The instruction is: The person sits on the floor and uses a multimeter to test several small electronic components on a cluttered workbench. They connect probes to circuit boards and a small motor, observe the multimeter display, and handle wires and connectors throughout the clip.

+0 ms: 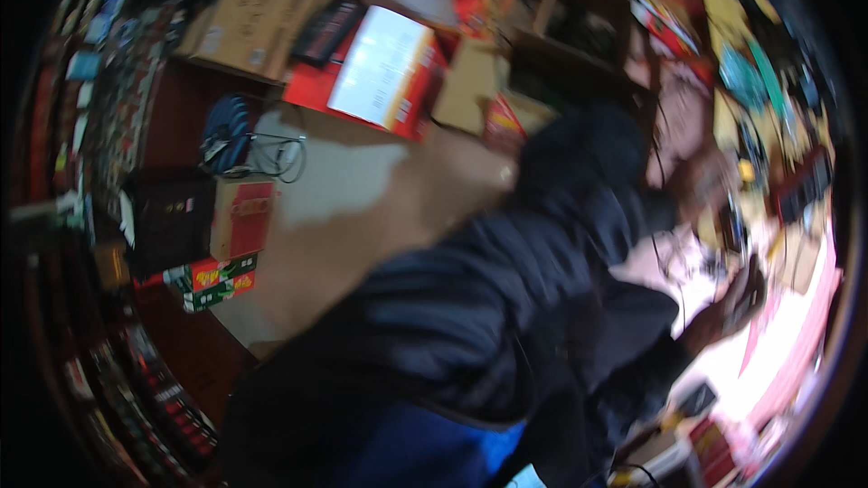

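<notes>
Both arms, in dark sleeves, stretch across to a cluttered worktop at the right. My left hand, the upper one, is over the worktop, its fingers smeared by motion; whether it holds anything is unclear. Below it is my right hand, with fingers stretched out and nothing plainly in them. Between the hands lies a small dark oblong object, too blurred to name, with thin dark wires around it. A dark red and black boxy object sits just beyond. Pink covering shows brightly lit near my right hand.
Open cardboard boxes and a red box with a white sheet stand on the floor ahead. At left are a coil of blue cable, a black case and packed shelves. A teal plastic bag lies on the worktop.
</notes>
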Available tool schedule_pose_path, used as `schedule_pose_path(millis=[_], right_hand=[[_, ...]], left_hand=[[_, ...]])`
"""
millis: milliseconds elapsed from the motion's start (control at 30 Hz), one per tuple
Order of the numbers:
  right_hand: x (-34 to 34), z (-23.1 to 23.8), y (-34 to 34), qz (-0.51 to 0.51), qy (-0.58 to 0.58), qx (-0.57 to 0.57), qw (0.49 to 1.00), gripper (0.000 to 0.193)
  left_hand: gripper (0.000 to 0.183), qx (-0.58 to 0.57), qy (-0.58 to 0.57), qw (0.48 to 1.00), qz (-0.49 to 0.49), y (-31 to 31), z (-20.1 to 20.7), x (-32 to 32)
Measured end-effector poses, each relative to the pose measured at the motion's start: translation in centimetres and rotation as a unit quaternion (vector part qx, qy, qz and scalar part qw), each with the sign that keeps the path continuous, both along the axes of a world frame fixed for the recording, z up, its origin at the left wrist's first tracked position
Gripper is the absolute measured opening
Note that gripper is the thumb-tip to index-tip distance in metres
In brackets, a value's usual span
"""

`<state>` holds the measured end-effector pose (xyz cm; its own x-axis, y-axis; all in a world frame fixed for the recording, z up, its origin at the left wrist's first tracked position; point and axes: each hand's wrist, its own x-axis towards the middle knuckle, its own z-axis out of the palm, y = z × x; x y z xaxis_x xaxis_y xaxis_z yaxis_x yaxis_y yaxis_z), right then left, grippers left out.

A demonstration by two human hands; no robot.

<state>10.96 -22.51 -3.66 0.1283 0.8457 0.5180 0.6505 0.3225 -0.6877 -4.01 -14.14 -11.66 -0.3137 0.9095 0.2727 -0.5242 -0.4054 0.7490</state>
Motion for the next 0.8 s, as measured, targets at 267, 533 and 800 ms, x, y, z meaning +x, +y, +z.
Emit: schedule_pose_path(millis=[267,533,800], right_hand=[[-0.6,5.4,0.2,-0.014,0.002,-0.025,1.0,0.038],[-1.0,3.2,3.0,0.019,-0.034,-0.1,0.994,0.038],[-2.0,1.2,4.4,0.037,0.019,-0.117,0.992,0.042]], left_hand=[[0.01,0.003,0.243,0.951,0.192,-1.1,4.4,-1.8],[0.006,-0.029,0.184,0.96,0.21,-1.1,4.1,-3.5],[0.005,-0.031,0.192,0.959,0.207,-0.2,3.6,-2.4]])
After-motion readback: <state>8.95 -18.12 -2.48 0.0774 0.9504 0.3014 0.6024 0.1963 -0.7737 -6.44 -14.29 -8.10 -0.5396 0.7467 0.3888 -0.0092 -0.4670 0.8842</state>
